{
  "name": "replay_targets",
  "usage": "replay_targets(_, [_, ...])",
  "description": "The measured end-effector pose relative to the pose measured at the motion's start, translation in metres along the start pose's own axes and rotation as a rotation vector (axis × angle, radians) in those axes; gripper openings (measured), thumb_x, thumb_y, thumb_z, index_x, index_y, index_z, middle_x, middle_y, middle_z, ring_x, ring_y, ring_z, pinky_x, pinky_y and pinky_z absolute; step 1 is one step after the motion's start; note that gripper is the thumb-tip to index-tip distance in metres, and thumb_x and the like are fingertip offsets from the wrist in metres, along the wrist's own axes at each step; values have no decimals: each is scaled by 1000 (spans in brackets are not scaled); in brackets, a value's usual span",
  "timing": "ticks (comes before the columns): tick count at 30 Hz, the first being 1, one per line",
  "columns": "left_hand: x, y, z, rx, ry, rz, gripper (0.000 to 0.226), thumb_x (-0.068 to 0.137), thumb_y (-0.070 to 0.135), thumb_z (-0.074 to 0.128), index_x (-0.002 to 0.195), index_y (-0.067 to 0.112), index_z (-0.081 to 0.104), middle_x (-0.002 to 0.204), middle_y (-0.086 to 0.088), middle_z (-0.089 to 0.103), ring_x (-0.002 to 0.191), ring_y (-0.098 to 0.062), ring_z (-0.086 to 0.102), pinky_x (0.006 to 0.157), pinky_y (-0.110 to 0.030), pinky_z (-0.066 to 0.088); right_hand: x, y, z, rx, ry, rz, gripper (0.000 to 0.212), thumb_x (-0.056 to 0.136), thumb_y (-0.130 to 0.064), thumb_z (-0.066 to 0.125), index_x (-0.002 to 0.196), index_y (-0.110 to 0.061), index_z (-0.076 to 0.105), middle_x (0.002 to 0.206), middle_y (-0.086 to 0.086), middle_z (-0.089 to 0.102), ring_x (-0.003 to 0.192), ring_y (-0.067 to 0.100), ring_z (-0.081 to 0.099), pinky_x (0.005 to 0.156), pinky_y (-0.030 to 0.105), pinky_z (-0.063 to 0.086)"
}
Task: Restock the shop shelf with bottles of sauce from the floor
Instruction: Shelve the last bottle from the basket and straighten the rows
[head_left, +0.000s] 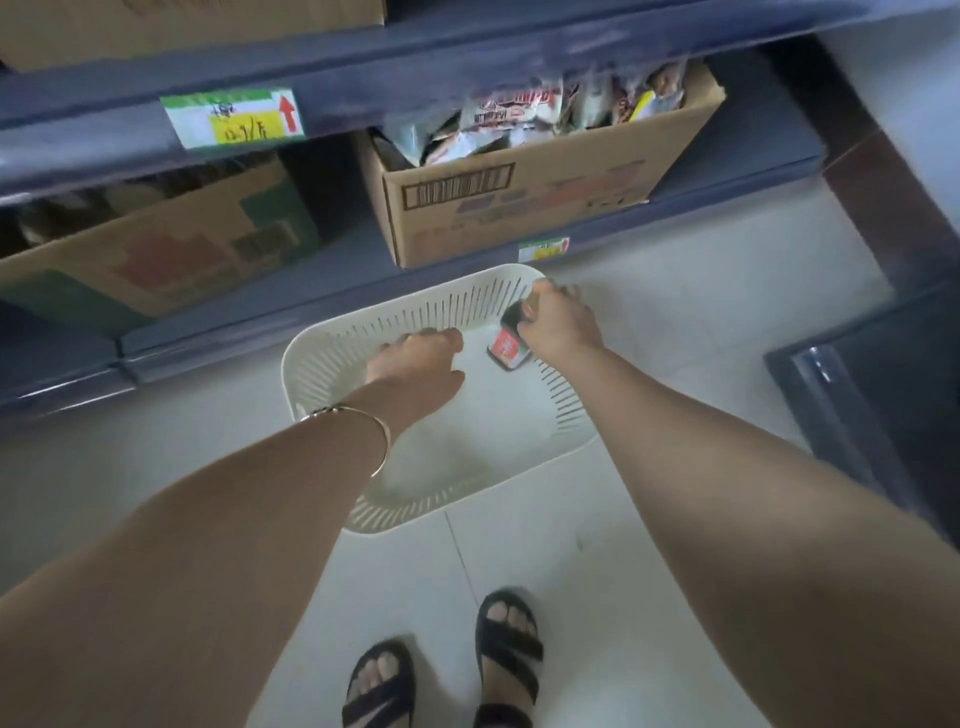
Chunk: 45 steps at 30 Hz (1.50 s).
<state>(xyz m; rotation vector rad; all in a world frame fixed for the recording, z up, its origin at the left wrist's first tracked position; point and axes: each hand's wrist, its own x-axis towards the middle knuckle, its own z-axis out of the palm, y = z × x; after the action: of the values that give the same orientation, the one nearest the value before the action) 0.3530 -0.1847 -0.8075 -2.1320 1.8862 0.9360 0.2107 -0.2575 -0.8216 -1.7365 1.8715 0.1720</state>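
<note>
Head view: the right grip (558, 325) is clamped round the dark upper part of a sauce bottle (506, 349). The bottle's red-labelled body slants down from that grip toward the left grip (415, 361), in the far right corner of a white slotted basket (322, 364) on the floor (649, 374). The left grip is low inside the basket, just beside the bottle, with its fingers curled under. Whether it holds anything cannot be told. Beyond both grips, a blue shelf (260, 322) carries cardboard boxes (519, 208).
</note>
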Motion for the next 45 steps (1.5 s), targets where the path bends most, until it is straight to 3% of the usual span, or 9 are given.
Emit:
replay_targets(8, [70, -12, 39, 86, -15, 41, 36, 91, 30, 46, 127, 26, 45, 131, 0, 53, 120, -23, 51, 98, -36, 40, 70, 13, 46, -147, 83, -138, 33, 87, -17, 56, 118, -10, 47, 125, 17, 50, 111, 37, 54, 82, 36, 44])
replay_targets(14, [41, -1, 22, 16, -103, 0, 41, 91, 28, 48, 131, 25, 41, 133, -2, 52, 119, -25, 52, 95, -37, 46, 26, 1, 25, -160, 32, -226, 37, 85, -12, 56, 121, -11, 47, 117, 17, 56, 107, 36, 58, 80, 35, 47])
replay_targets(21, [-42, 46, -64, 3, -135, -23, 59, 87, 25, 57, 138, 22, 27, 132, -11, 47, 119, -32, 50, 91, -45, 47, -71, -16, -68, -48, -104, -248, 23, 84, -19, 55, 107, -18, 55, 105, 12, 63, 98, 33, 60, 74, 33, 44])
replay_targets(28, [-111, 86, -152, -58, -182, 71, 61, 81, 21, 65, 134, 16, 35, 131, -13, 49, 119, -32, 50, 93, -41, 44, -151, -41, -187, -38, -203, -400, 18, 75, -21, 64, 92, -26, 59, 93, 2, 64, 94, 28, 60, 76, 33, 49])
replay_targets(31, [-136, 102, -177, -217, -155, 113, 64, 77, 19, 70, 132, 12, 38, 127, -11, 56, 118, -32, 53, 92, -36, 42, -177, -45, -234, 188, -189, -387, 27, 68, -15, 69, 91, -28, 64, 90, -7, 65, 91, 18, 60, 80, 34, 52])
replay_targets(35, [-179, 127, -212, -372, -43, 197, 72, 64, 27, 79, 127, 15, 46, 118, -9, 62, 112, -29, 58, 95, -37, 46, -224, -46, -282, 459, -153, -334, 43, 74, -9, 74, 113, -19, 59, 110, -2, 57, 101, 12, 53, 81, 23, 45])
replay_targets(40, [-235, 174, -252, -330, 42, 355, 63, 75, 27, 73, 130, 13, 44, 120, -10, 62, 112, -29, 58, 95, -32, 45, -284, -12, -321, 618, -189, -154, 83, 73, -8, 69, 141, -33, 29, 132, 0, 47, 120, 21, 51, 104, 39, 44])
replay_targets(43, [-265, 206, -269, -218, 44, 443, 68, 72, 32, 74, 132, 21, 43, 117, -6, 64, 105, -27, 62, 80, -26, 43, -324, 18, -328, 539, -199, -66, 85, 75, -3, 69, 145, -23, 26, 142, 6, 43, 129, 23, 43, 109, 44, 38])
replay_targets(45, [-288, 234, -276, -160, -6, 504, 70, 72, 28, 75, 133, 21, 41, 117, -5, 64, 105, -27, 62, 82, -29, 46, -354, 39, -330, 611, -134, -40, 81, 78, 2, 68, 145, -18, 28, 144, 8, 42, 131, 22, 41, 111, 41, 35])
